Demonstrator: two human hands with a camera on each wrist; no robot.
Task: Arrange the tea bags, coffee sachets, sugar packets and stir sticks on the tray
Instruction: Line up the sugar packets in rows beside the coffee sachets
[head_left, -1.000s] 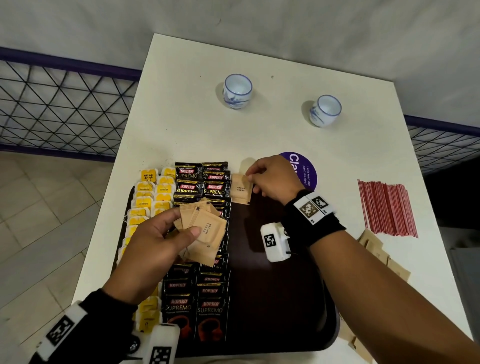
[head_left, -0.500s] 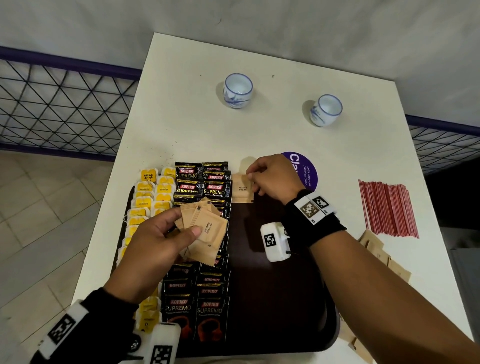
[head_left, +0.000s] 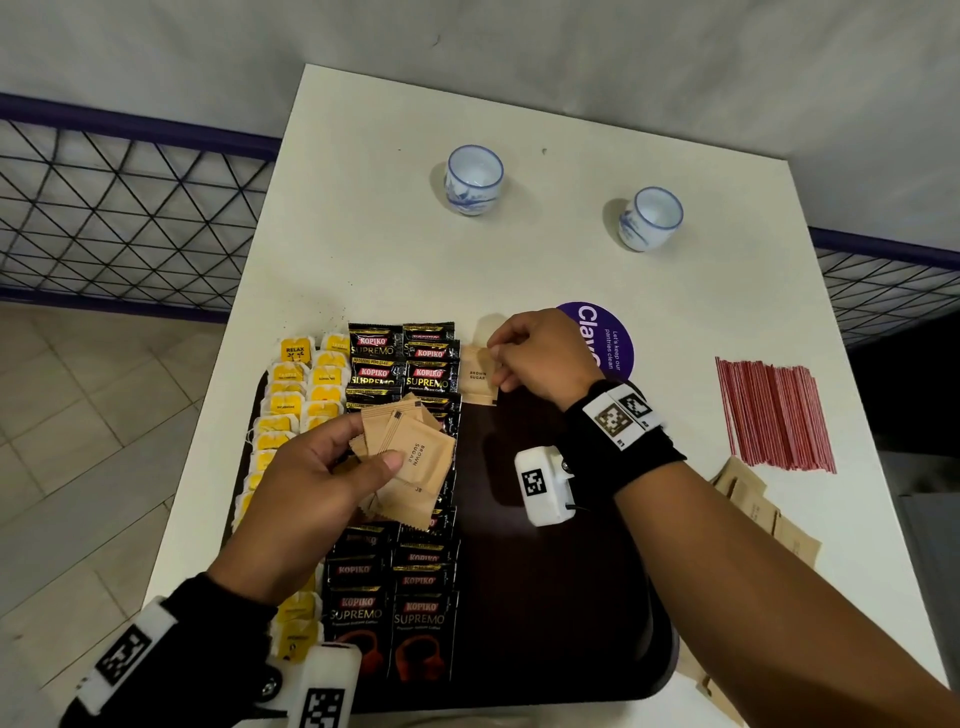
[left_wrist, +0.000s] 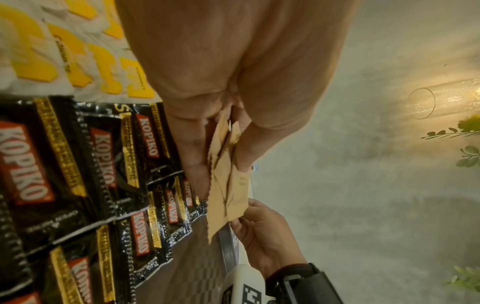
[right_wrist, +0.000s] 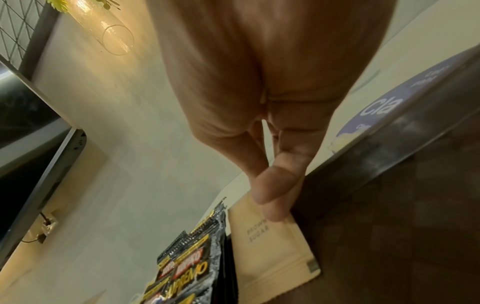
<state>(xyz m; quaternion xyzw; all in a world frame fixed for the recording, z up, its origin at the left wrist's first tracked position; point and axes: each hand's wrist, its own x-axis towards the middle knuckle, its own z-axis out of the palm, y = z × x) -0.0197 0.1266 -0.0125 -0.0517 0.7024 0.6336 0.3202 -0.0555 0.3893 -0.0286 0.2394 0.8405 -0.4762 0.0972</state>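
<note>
A dark brown tray (head_left: 545, 613) carries yellow tea bags (head_left: 291, 405) in its left columns and black Kopiko coffee sachets (head_left: 400, 364) beside them. My left hand (head_left: 332, 467) holds a fanned stack of brown sugar packets (head_left: 410, 457) above the sachets; the wrist view shows the stack (left_wrist: 223, 185) pinched between thumb and fingers. My right hand (head_left: 535, 358) pinches a single brown sugar packet (head_left: 478, 376) at the tray's far edge, just right of the sachets; its thumb lies on the packet (right_wrist: 272, 246). Red stir sticks (head_left: 774, 410) lie on the table at right.
Two blue-and-white cups (head_left: 472, 179) (head_left: 649, 218) stand at the back of the white table (head_left: 363, 234). A purple round sticker (head_left: 608, 338) lies behind my right hand. More sugar packets (head_left: 763, 509) lie right of the tray. A metal mesh railing (head_left: 119, 208) runs at left.
Almost nothing has moved; my right hand stays on the single sugar packet at the tray's far edge, and my left hand keeps holding the stack.
</note>
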